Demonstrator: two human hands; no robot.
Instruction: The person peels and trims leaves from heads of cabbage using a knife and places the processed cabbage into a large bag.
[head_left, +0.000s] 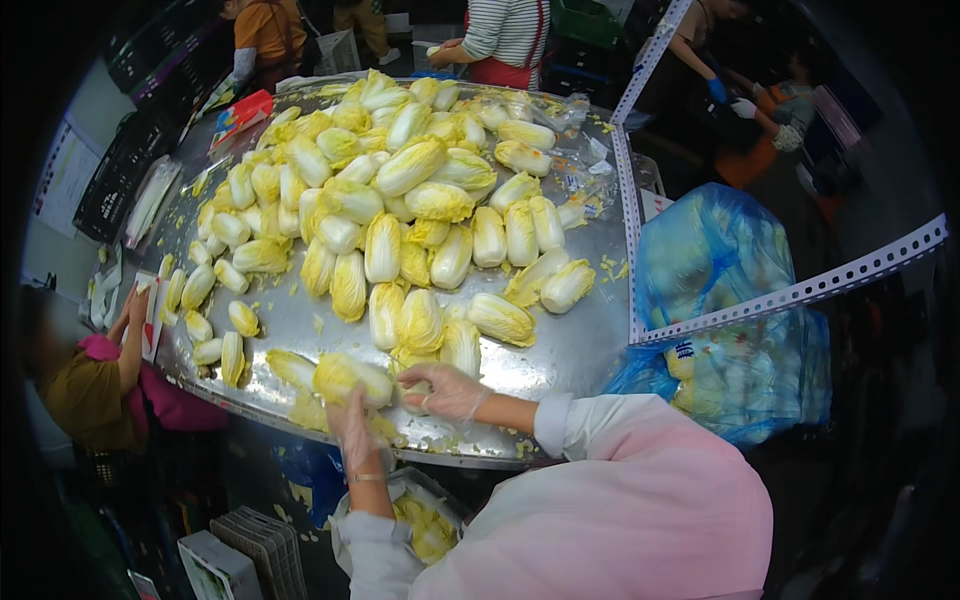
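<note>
My left hand (352, 427), in a clear plastic glove, holds a napa cabbage (351, 380) from its near side, over the edge of the steel table (577, 337). Just right of that cabbage is my right hand (446, 391), gloved too, with a thin blade or tool partly visible at its fingers. Another cabbage lies partly under the right hand; whether the hand grips it cannot be told. Beyond both hands a large heap of napa cabbages (409, 169) covers the middle of the table. Loose yellow leaves (309, 411) lie by the near edge.
Below the edge stands a bag of trimmed leaves (424, 525), with grey crates (262, 547) to its left. Blue plastic bags (720, 300) filled with cabbages stand at right, behind a perforated metal strip (795, 300). Co-workers stand at the left and far sides.
</note>
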